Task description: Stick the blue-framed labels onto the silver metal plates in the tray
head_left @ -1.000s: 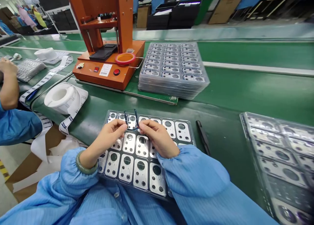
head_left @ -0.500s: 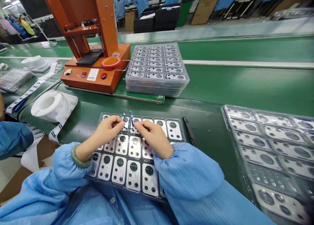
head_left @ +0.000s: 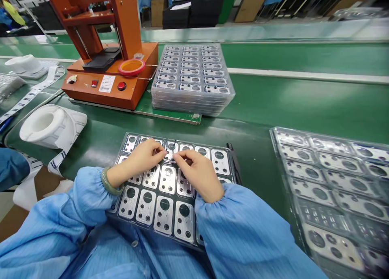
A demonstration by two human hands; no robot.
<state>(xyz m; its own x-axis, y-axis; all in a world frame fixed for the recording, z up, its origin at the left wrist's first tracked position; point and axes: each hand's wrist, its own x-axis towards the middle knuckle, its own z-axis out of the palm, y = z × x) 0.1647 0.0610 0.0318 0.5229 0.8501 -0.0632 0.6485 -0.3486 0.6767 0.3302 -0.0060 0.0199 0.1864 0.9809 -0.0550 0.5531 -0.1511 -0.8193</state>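
Note:
A dark plastic tray [head_left: 127, 221] lies before me, filled with silver metal plates [head_left: 164, 215] that have one large round hole and several small ones. Both hands are over its far row. My left hand [head_left: 146, 158] pinches the left side of a thin, dark-edged strip [head_left: 175, 144]. From the other side my right hand [head_left: 199, 172] pinches it too, low over one plate [head_left: 171, 151]. The fingertips partly hide the strip, so I cannot tell whether it touches the plate. My palms cover parts of the neighbouring plates.
An orange press [head_left: 112, 82] with a tape roll [head_left: 131, 67] on its base stands at back left. Beside it is a stack of clear trays [head_left: 193, 98]. A white label roll [head_left: 48, 125] lies left, another plate tray [head_left: 328, 165] right, a black tool [head_left: 233, 161] close by.
Both hands have shifted slightly right along the far row and come closer together. The strip, which stood up between them, now sits lower over a plate. The view has tilted down.

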